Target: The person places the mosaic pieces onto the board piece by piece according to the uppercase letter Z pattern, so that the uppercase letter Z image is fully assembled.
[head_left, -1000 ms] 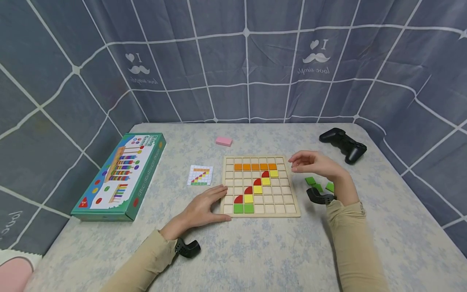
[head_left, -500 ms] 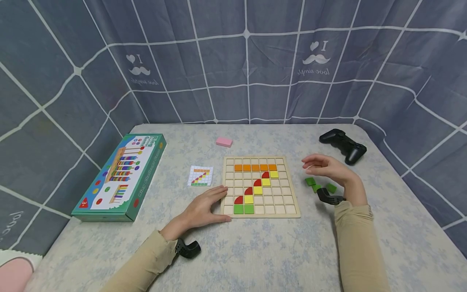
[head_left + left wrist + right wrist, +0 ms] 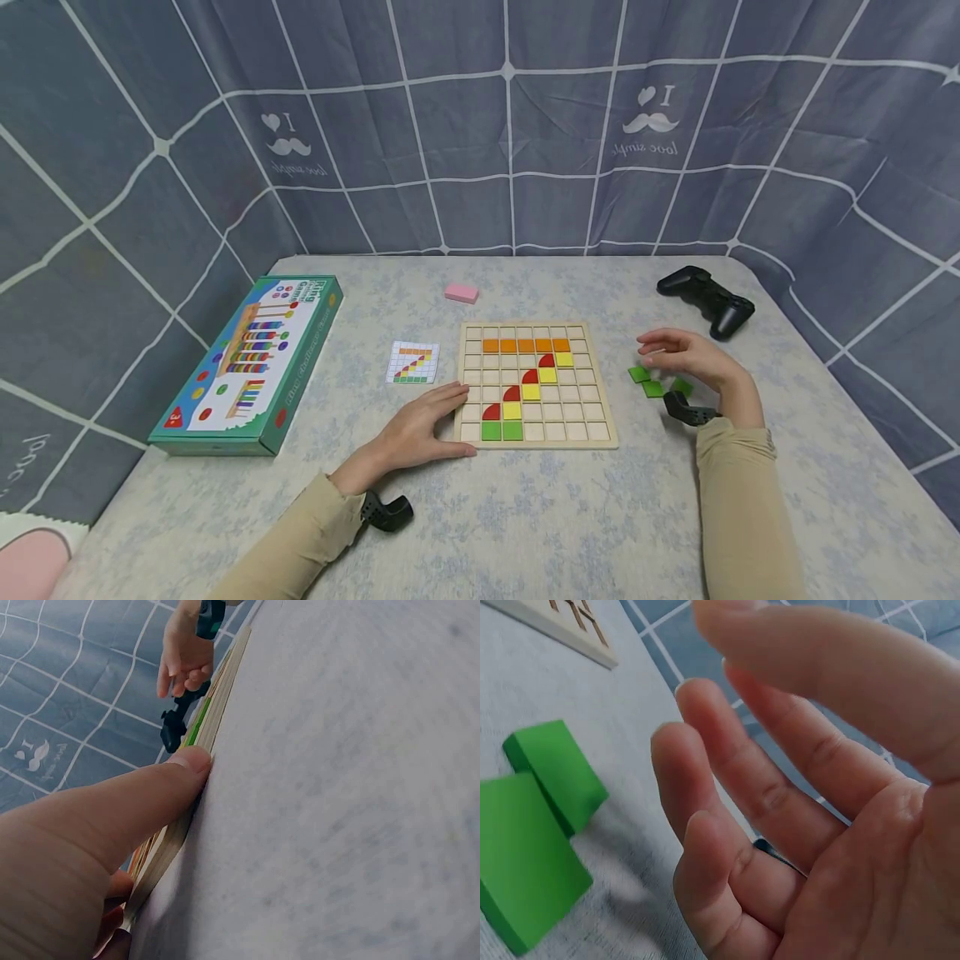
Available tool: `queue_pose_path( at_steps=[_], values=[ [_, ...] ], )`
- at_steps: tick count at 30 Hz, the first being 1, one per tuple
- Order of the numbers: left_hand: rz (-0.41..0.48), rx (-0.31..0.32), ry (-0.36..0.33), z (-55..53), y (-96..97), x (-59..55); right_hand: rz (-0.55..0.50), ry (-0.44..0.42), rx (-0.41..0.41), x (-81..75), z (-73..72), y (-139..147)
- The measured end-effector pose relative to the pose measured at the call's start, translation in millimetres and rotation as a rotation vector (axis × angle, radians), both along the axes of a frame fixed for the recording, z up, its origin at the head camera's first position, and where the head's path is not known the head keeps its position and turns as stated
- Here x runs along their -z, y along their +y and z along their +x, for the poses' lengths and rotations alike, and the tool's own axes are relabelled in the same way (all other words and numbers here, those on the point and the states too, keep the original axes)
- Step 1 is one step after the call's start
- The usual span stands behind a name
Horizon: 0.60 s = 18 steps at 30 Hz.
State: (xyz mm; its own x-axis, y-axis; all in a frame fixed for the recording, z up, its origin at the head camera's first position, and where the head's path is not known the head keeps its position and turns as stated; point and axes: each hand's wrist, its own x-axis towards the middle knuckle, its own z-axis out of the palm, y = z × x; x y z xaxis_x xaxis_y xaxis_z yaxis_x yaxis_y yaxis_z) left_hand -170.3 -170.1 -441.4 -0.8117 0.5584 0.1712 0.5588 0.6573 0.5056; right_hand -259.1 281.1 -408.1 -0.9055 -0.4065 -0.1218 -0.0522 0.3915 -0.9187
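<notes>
A wooden grid board [image 3: 540, 444] lies mid-table, bearing a row of orange squares [image 3: 527, 345], a diagonal of red quarter-rounds [image 3: 512, 393] and yellow squares [image 3: 531, 392], and two green squares [image 3: 502, 431] at the near left. My left hand [image 3: 405, 429] rests at its near-left corner; the left wrist view shows the thumb [image 3: 172, 780] against the near edge. My right hand [image 3: 693, 362] hovers over several loose green square tiles [image 3: 653, 389], fingers loosely bent. In the right wrist view, nothing lies between those fingers, and two green tiles [image 3: 532, 855] are apart from them.
Left of the board lies a card [image 3: 412, 362] printed with a similar coloured pattern. A pink block [image 3: 461, 292] sits behind the board. A green game box [image 3: 247, 367] occupies the left side, and a black game controller [image 3: 705, 300] the back right.
My right hand has moved right, away from the board's right edge, and lowered over the green tiles. My left hand and the board have stayed in place.
</notes>
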Motion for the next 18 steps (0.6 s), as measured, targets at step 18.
queue_pose_path(
  at_steps=[18],
  values=[
    [0.001,-0.004,-0.014,0.8,0.7,-0.2,0.033,-0.028,0.02,10.7,0.2,4.5]
  ],
)
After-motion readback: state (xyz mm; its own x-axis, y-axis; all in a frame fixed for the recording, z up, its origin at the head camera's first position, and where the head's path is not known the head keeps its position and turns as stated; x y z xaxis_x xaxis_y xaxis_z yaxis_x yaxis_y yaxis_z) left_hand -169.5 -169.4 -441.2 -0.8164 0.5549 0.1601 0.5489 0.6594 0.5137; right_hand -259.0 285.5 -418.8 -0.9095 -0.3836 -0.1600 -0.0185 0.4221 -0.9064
